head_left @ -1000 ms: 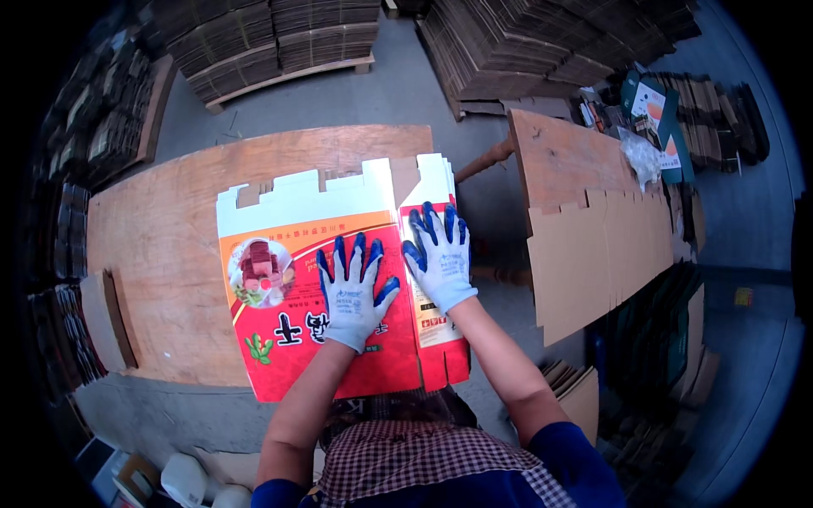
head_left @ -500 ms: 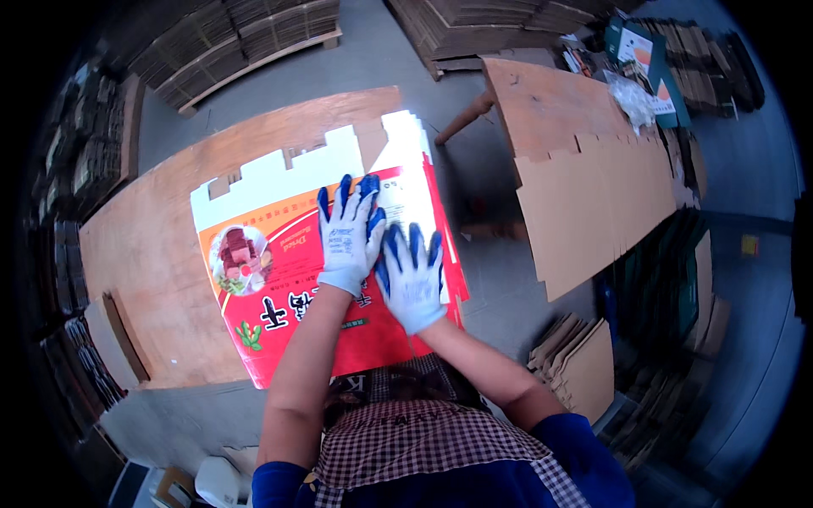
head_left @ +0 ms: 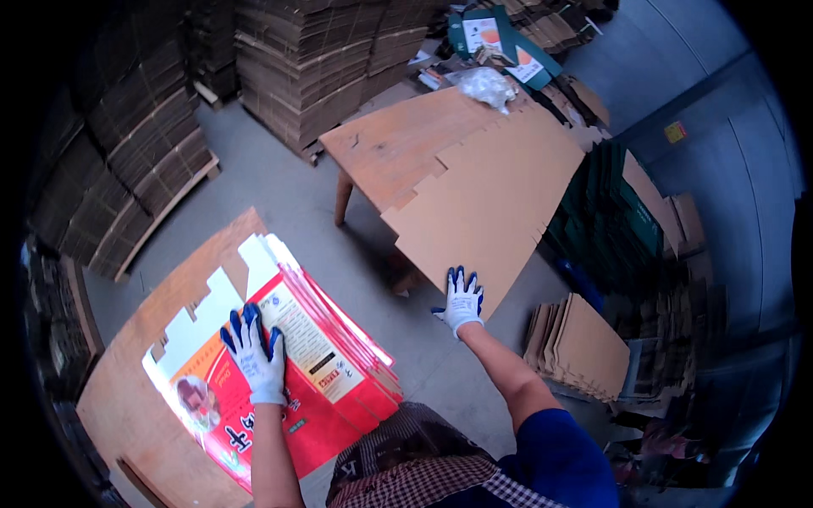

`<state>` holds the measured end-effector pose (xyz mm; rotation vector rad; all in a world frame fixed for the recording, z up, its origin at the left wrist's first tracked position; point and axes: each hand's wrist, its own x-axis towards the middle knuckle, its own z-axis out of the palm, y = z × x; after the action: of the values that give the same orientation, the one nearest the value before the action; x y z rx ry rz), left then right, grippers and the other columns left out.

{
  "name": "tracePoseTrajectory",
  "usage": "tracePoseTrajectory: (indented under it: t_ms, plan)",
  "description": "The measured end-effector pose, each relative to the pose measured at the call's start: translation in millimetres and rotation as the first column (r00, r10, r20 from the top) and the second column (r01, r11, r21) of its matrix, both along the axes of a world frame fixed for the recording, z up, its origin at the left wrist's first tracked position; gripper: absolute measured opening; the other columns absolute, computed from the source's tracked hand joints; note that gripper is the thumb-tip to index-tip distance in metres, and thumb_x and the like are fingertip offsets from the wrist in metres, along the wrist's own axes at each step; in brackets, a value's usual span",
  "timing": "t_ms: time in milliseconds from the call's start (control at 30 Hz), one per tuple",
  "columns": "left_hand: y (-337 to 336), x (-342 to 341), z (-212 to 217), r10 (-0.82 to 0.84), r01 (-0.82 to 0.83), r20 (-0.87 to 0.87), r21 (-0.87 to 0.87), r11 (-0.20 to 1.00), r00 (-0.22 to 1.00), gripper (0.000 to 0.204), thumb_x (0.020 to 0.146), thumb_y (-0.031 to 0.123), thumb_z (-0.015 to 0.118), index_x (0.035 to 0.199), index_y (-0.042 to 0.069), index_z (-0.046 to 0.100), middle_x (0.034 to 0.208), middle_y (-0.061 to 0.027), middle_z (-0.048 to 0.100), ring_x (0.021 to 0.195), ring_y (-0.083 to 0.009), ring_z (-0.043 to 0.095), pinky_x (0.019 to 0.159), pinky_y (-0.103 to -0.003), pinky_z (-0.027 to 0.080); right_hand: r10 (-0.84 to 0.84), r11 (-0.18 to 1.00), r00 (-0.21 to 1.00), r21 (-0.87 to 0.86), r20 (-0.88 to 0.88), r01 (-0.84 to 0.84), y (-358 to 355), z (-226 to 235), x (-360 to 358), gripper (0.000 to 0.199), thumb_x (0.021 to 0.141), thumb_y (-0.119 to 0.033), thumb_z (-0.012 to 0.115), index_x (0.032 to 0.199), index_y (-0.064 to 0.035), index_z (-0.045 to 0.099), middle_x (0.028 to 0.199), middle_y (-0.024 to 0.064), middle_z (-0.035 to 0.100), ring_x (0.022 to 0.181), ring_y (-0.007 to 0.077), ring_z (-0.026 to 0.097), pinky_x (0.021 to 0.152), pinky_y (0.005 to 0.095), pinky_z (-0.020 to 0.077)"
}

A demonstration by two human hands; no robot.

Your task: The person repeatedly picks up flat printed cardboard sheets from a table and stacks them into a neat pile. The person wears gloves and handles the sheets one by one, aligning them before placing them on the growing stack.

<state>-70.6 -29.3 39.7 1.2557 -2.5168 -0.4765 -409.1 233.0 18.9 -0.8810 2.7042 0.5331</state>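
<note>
A stack of flat printed carton sheets (head_left: 326, 423), red, orange and white with tabbed ends, lies on the wooden table at the left. My left hand (head_left: 257, 356), in a white glove with blue fingertips, rests on it with fingers stretched and spread. My right hand (head_left: 463, 303), gloved the same way, reaches out to the near corner of a large plain brown cardboard sheet (head_left: 487, 203). Its fingers are apart and lie over the sheet's edge; whether the thumb is under the sheet I cannot tell. That sheet lies on a second wooden table and overhangs it.
The left table (head_left: 127, 406) and the second table (head_left: 381, 140) stand apart with grey floor between them. Crumpled clear plastic (head_left: 487, 87) and dark green cartons (head_left: 483, 38) are at the far end. Brown cardboard sheets (head_left: 584, 347) lean at the right. Tall cardboard stacks (head_left: 305, 68) stand behind.
The view has swung right. My right hand has left the printed stack and moved right onto the brown sheet's corner. My left hand stays on the printed stack.
</note>
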Motion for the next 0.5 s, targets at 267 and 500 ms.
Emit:
tracePoseTrajectory:
  t_ms: [267, 500]
  plan:
    - [3, 10, 26, -0.099, 0.089, 0.126, 0.082, 0.993, 0.987, 0.083, 0.08, 0.04, 0.073, 0.152, 0.015, 0.038, 0.163, -0.0102, 0.024, 0.152, -0.0327, 0.012, 0.123, -0.051, 0.001, 0.128, 0.99, 0.99, -0.07, 0.055, -0.124, -8, 47, -41, 0.058, 0.097, -0.016, 0.037, 0.153, -0.0067, 0.027, 0.154, 0.02, 0.036, 0.122, 0.0421, 0.054, 0.095, 0.0586, 0.0473]
    - [30, 165, -25, 0.508, -0.481, 0.051, -0.255, 0.839, 0.86, 0.084, 0.087, 0.047, 0.067, 0.155, 0.012, 0.031, 0.163, -0.0155, 0.019, 0.151, -0.0372, 0.013, 0.121, -0.053, 0.007, 0.238, 0.667, 0.966, -0.704, -0.105, -0.241, -31, 351, 5, 0.049, 0.091, -0.019, 0.06, 0.139, -0.0082, 0.053, 0.106, 0.0208, 0.069, 0.091, 0.0385, 0.068, 0.079, 0.0438, 0.0528]
